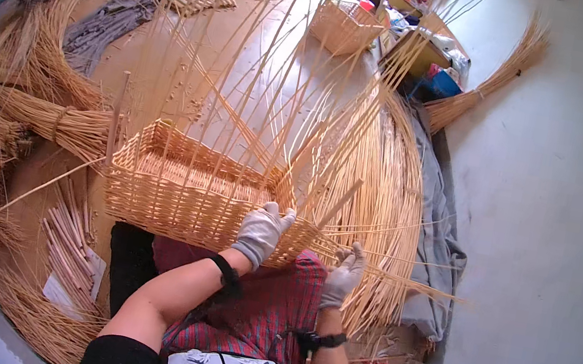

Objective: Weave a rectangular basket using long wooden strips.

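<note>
A rectangular wicker basket (179, 206) with woven walls rests on my lap, with long thin upright rods (235, 80) rising from its sides. My left hand (262, 235), in a pale glove, is closed on the basket's near wall close to the right corner, fingertips at the weaving edge. Just right of that corner, my gloved right hand (343, 277) has its fingers closed around thin wicker strands (399, 277) that stick out sideways. Its exact grip is partly hidden. Thicker stakes (340, 204) stand at the corners.
Loose rods (386, 167) lie in a long pile at the right, beside grey cloth (441, 253) along the wall. Bundled rods (63, 121) crowd the left. Short sticks (69, 245) lie on the floor. Another basket (344, 29) stands farther back, near a cluttered table (425, 50).
</note>
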The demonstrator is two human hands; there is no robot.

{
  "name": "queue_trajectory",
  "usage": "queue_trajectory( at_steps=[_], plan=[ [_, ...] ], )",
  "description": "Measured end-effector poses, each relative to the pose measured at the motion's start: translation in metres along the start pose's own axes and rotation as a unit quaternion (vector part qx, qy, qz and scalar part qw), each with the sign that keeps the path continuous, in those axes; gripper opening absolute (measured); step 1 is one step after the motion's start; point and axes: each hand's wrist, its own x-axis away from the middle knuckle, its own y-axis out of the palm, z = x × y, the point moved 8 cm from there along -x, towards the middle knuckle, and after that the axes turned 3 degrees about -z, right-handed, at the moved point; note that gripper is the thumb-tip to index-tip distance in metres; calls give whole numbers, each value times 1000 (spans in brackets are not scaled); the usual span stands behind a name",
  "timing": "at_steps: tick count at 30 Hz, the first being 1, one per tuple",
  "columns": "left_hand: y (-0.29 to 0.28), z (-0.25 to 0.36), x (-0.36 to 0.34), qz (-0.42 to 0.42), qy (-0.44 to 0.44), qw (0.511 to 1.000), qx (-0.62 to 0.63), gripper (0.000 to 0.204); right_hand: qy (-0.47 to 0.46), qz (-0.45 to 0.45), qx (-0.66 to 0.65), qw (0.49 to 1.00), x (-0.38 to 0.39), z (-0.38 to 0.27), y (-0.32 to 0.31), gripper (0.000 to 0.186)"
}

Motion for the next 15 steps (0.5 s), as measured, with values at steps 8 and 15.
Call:
queue_trajectory(
  at_steps=[8, 15],
  plan=[
    [-39, -219, 142, 383, 7, 851, 358, 23, -81, -564, 112, 814, 185, -43, 266, 47],
    [-49, -343, 204, 445, -97, 749, 481, 82, -469, -657, -8, 590, 376, -115, 417, 62]
  ],
)
